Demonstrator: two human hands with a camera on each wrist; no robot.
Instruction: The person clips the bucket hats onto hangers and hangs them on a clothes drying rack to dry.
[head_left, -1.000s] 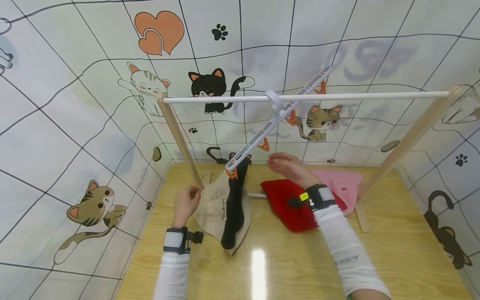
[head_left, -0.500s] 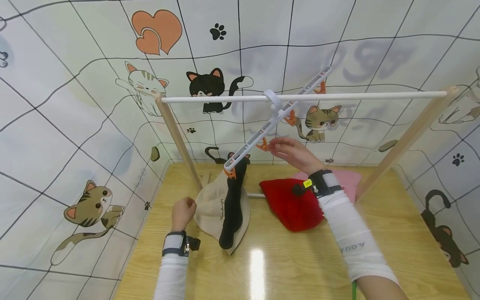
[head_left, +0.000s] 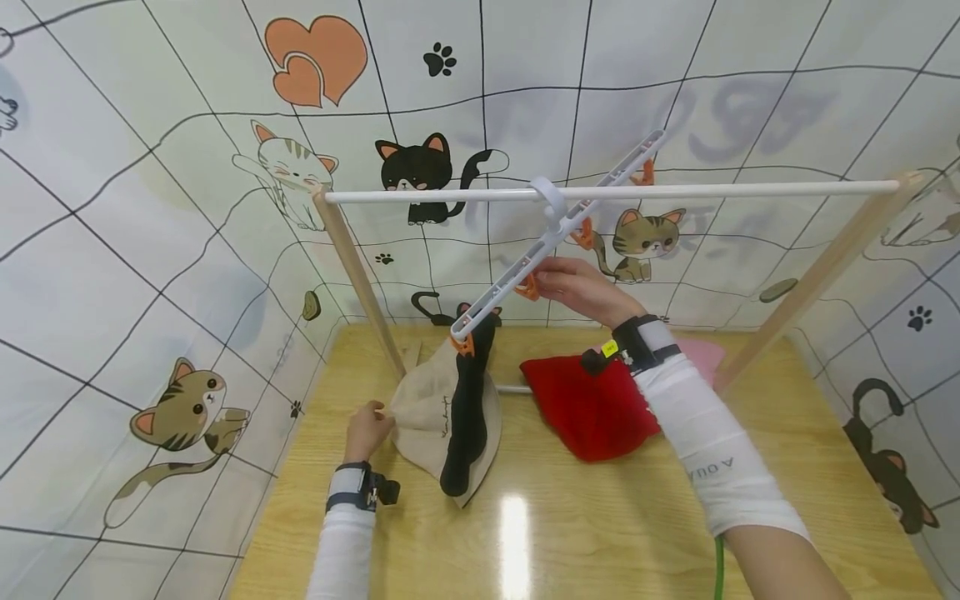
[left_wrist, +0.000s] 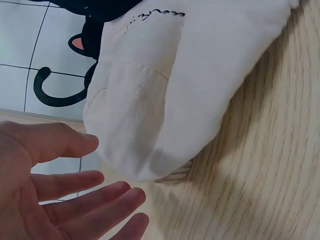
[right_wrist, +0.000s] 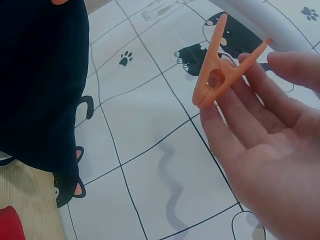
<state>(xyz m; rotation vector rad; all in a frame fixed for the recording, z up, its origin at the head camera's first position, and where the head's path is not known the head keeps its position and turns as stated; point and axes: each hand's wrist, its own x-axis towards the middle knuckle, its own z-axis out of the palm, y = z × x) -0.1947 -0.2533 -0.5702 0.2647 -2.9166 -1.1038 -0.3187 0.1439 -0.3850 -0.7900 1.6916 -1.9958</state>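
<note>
A beige fabric hat [head_left: 423, 400] with a black part and dark stitched lettering hangs from an orange clip [head_left: 462, 346] at the near end of a pale grey clip hanger [head_left: 495, 292]. My left hand [head_left: 367, 432] is at the hat's left edge; in the left wrist view its fingers [left_wrist: 85, 205] are spread and relaxed beside the cream cloth. My right hand [head_left: 585, 290] is up at a second orange clip [head_left: 528, 287]. In the right wrist view the fingers lie behind and against this clip [right_wrist: 212, 75], with the thumb apart from it. Nothing hangs from that clip.
A white rail [head_left: 720, 192] on wooden posts [head_left: 358, 283] carries the hanger. Further orange clips [head_left: 582, 234] hang toward the far end. A red cloth piece [head_left: 585, 408] and a pink one [head_left: 701, 357] lie on the wooden table [head_left: 570, 533], before a cat-print wall.
My right hand has risen from above the red cloth to the second orange clip and now touches it. My left hand has moved slightly down beside the hat.
</note>
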